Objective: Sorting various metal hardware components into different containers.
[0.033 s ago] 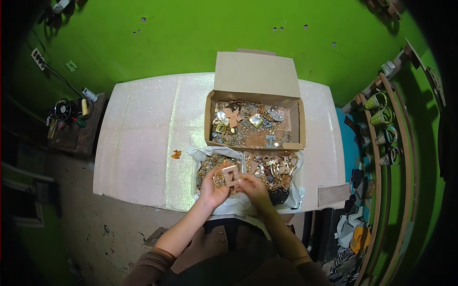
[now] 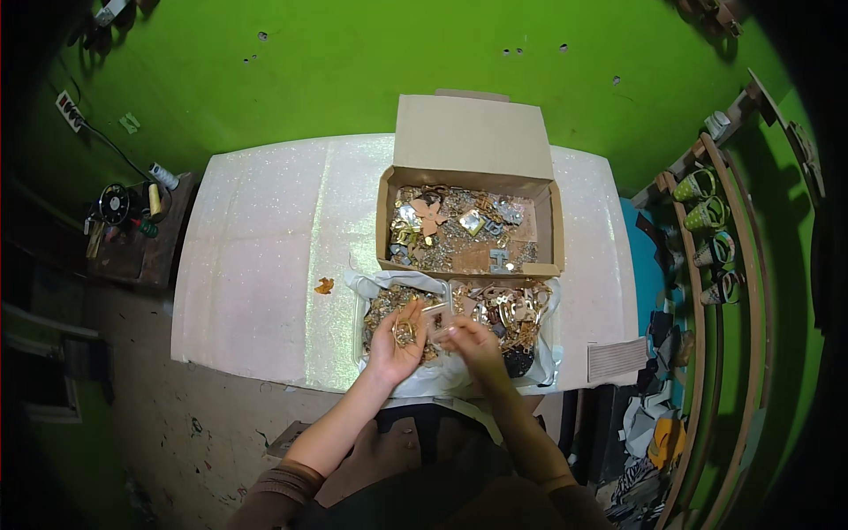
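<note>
Palm up over the left lined tray (image 2: 358, 329), my left hand (image 2: 395, 352) cradles several gold-coloured ring-shaped metal pieces (image 2: 405, 332) with its fingers slightly curled. My right hand (image 2: 474, 343) pinches a pale, rectangular frame-shaped piece (image 2: 435, 318) just to the right of the left fingertips. The left tray is full of small metal fittings (image 2: 389, 305). In the right lined tray (image 2: 555, 322) lie larger gold and pale fittings (image 2: 514, 311) and a heap of black beads or small pieces (image 2: 518, 362). My hands partly hide the contents of both.
Behind the trays stands an open cardboard box (image 2: 382, 216) of mixed metal and pink-brown pieces. An orange-brown scrap (image 2: 325, 285) lies on the glittery white table (image 2: 256, 256). A grey ridged pad (image 2: 617, 360) sits at the right edge, beside a rack (image 2: 698, 238) holding sandals.
My right hand has drawn the frame-shaped piece slightly right, away from my left palm, and tilted it. The gold rings in the palm show more plainly.
</note>
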### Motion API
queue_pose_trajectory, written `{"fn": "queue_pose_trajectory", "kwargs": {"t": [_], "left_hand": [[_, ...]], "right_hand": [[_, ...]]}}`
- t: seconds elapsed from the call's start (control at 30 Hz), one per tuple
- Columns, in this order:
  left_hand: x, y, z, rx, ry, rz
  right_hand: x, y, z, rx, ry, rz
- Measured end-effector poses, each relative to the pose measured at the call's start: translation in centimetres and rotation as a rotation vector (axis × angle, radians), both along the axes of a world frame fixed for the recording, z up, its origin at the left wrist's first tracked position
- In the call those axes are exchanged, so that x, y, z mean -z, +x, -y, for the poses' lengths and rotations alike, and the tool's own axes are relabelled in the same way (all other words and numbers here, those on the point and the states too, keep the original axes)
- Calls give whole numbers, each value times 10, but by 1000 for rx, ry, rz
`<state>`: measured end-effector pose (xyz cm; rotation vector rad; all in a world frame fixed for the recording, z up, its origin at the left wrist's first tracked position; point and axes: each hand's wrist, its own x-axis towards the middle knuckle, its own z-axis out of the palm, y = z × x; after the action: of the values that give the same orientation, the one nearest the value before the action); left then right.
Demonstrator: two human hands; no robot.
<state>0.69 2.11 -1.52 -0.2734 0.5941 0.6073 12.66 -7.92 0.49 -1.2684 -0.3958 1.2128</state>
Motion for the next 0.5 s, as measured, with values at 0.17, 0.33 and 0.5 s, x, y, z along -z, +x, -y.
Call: {"fn": "queue_pose_trajectory", "kwargs": {"t": [0.17, 0.33, 0.5], "left_hand": [[6, -3, -2, -93, -42, 101], [9, -1, -6, -100, -33, 123], [9, 0, -5, -93, -27, 124]], "right_hand": [[14, 39, 12, 266, 46, -98], [55, 53, 20, 252, -61, -11], [66, 41, 11, 292, -102, 44]]}}
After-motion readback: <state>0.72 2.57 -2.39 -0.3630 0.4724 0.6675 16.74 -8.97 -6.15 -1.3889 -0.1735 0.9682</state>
